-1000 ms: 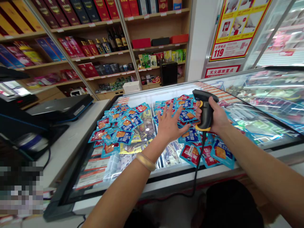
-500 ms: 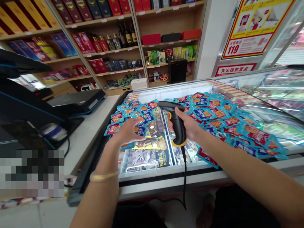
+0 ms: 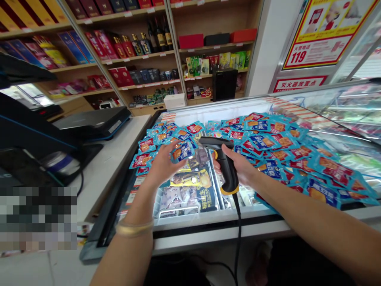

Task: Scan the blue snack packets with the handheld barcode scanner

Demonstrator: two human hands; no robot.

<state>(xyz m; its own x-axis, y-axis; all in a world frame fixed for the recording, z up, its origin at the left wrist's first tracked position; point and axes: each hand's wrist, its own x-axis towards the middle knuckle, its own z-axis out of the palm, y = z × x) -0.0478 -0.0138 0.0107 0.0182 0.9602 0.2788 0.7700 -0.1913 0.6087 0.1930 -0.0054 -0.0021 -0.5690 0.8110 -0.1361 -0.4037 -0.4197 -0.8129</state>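
Note:
A blue snack packet [image 3: 183, 151] sits between the thumb and fingers of my left hand [image 3: 164, 165], facing the scanner. My right hand [image 3: 238, 165] is wrapped round the handle of a black and yellow barcode scanner [image 3: 228, 169]; its head points left at the packet and its cord hangs down past the freezer edge. A small pile of similar blue and red packets [image 3: 145, 145] lies on the glass beyond my left hand. To the right, a larger heap of the same packets [image 3: 276, 139] spreads over the lid, partly hidden by my right forearm.
Beneath the glass of the chest freezer [image 3: 190, 225] is a white wire basket with packaged food. On the left, a counter [image 3: 119, 155] carries a flat scale [image 3: 98, 119] and a dark till screen [image 3: 26, 131]. Stocked shelves [image 3: 139, 55] line the back wall.
My left hand has closed on a packet from the left pile and raised it slightly near the scanner. The scanner stays in my right hand; the view has shifted slightly.

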